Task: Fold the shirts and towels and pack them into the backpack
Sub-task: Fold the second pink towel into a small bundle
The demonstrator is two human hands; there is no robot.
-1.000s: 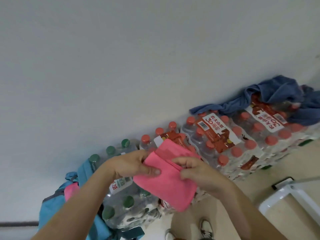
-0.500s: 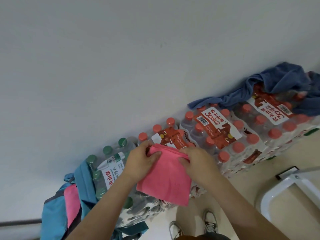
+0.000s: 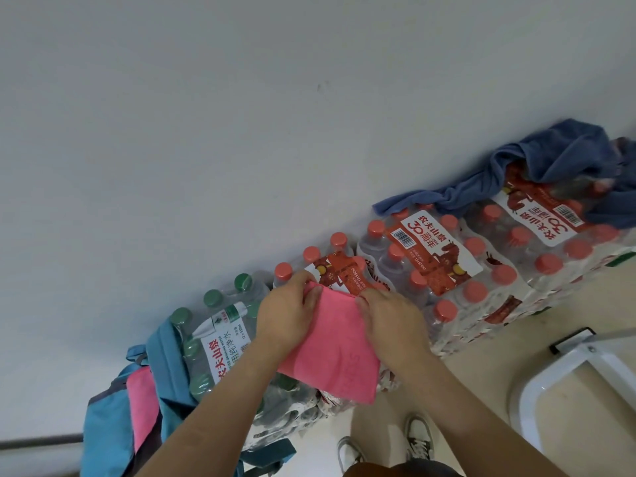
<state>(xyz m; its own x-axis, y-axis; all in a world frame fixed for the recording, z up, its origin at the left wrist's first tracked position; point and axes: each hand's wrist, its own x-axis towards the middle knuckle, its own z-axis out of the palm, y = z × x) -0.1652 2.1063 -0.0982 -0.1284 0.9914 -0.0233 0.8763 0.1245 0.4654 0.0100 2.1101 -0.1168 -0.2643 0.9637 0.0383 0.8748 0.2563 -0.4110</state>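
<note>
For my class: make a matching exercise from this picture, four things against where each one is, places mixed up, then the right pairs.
Things
1 pink towel
2 blue cloth
3 backpack
4 shoes

Places
A on the floor
B draped over the red-capped bottles
C held by the left hand and right hand
D beside the green-capped bottles

Pairs: 1-C, 2-B, 3-D, 4-A

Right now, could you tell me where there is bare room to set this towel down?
Free: red-capped packs between the pink towel and the blue cloth; floor beside the white frame. Crowded: the backpack, pressed against the green-capped pack.
</note>
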